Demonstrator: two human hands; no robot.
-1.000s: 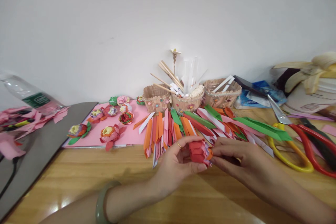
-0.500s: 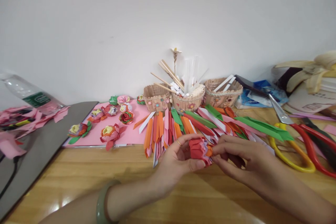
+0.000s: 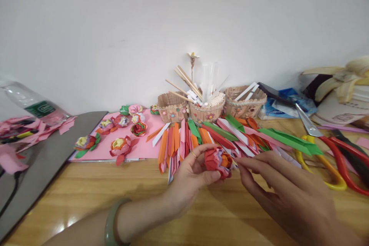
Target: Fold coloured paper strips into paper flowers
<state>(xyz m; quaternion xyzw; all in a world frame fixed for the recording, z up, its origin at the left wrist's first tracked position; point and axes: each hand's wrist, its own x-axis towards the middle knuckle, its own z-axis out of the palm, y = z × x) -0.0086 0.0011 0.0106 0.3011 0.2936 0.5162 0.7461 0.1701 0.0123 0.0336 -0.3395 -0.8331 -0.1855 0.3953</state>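
Observation:
Between the thumb and fingers of my left hand [image 3: 193, 175] is a folded paper flower [image 3: 215, 163], red outside with lilac and orange inside. Its opening faces right, toward my right hand [image 3: 284, 188]. The thumb and forefinger of that hand are pinched together just beside the flower's orange centre. A small pale bit shows at these fingertips, too small to name. Behind both hands lies a fan of folded paper strips [image 3: 175, 142] in orange, red, pink, white and green. More finished paper flowers [image 3: 119, 146] rest on a pink sheet [image 3: 99, 152] to the left.
Three small woven-looking baskets [image 3: 173, 113] stand against the wall, the middle one holding sticks and cotton swabs. Red-handled scissors [image 3: 341, 157] and a yellow-handled pair [image 3: 336, 184] lie at right, near banana peel [image 3: 334, 80]. A plastic bottle [image 3: 37, 103] and pink scraps [image 3: 31, 134] are at left.
My right hand has drawn back slightly to the right, away from the flower's centre. The flower has turned a little, so more of its orange inside shows.

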